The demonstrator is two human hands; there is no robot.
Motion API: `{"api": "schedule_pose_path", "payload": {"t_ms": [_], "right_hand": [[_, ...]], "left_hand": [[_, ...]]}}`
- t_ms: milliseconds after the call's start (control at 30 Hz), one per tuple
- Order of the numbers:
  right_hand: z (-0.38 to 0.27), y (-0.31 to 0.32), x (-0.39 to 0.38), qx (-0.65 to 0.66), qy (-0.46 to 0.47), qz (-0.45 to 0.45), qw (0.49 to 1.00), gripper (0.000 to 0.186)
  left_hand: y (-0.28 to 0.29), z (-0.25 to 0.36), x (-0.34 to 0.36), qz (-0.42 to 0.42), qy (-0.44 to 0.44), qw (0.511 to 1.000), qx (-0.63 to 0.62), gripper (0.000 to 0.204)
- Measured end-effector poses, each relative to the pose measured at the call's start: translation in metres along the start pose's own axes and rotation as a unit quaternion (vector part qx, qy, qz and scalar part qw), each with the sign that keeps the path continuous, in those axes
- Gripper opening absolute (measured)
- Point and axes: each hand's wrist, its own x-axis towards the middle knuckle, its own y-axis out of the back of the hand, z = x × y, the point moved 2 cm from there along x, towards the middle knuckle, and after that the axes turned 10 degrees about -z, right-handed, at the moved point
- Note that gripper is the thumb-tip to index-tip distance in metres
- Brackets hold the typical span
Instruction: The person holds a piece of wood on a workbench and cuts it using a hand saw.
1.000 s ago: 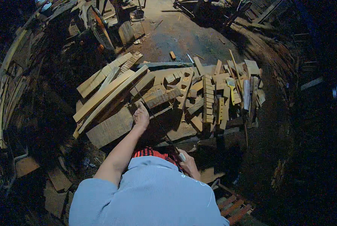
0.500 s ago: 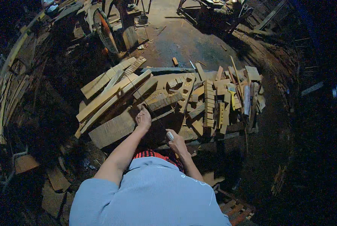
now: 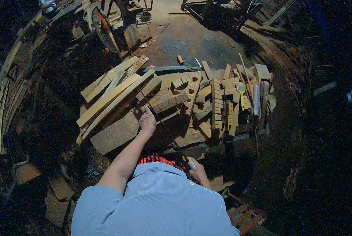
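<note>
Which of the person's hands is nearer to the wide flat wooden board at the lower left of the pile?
Left. The left hand rests beside the wide flat wooden board; the right hand is farther back.

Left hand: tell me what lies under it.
The left hand rests on a wide flat wooden board at the edge of the scrap-wood pile. What lies beneath that board is hidden in shadow.

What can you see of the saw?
The saw is a hand saw with a long, thin, dark blade and a pale handle. The right hand grips the handle low, close to the body. The blade slants up and left across the wood pile, passing beside the left hand, which presses on a plank. Teeth are too small to tell.
</note>
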Motion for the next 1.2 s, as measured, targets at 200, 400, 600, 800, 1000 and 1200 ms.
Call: {"api": "schedule_pose_path", "payload": {"t_ms": [200,400,600,800,1000,1200], "right_hand": [[0.001,0.003,0.002,-0.082,0.02,0.014,0.996,0.065],[-0.028,-0.006,0.065,-0.072,0.081,0.039,0.993,0.057],[-0.063,-0.008,0.093,-0.139,0.154,0.058,0.977,0.057],[-0.048,-0.015,0.064,-0.097,0.087,0.068,0.989,0.058],[-0.009,-0.003,0.016,-0.066,0.052,0.03,0.996,0.063],[0.016,0.001,0.012,-0.062,-0.003,0.002,0.998,0.066]], "left_hand": [[-0.021,-0.009,0.015,-0.005,-0.01,0.999,-0.034,0.045],[-0.004,-0.002,0.003,-0.058,-0.01,0.998,0.001,0.043],[0.003,0.003,-0.003,0.004,-0.011,0.998,0.055,0.04],[0.005,0.004,0.0,-0.025,0.036,0.999,0.013,0.043],[-0.003,0.002,0.002,-0.06,0.077,0.994,-0.057,0.056],[-0.011,-0.006,0.009,0.04,-0.047,0.995,0.082,0.055]]}}
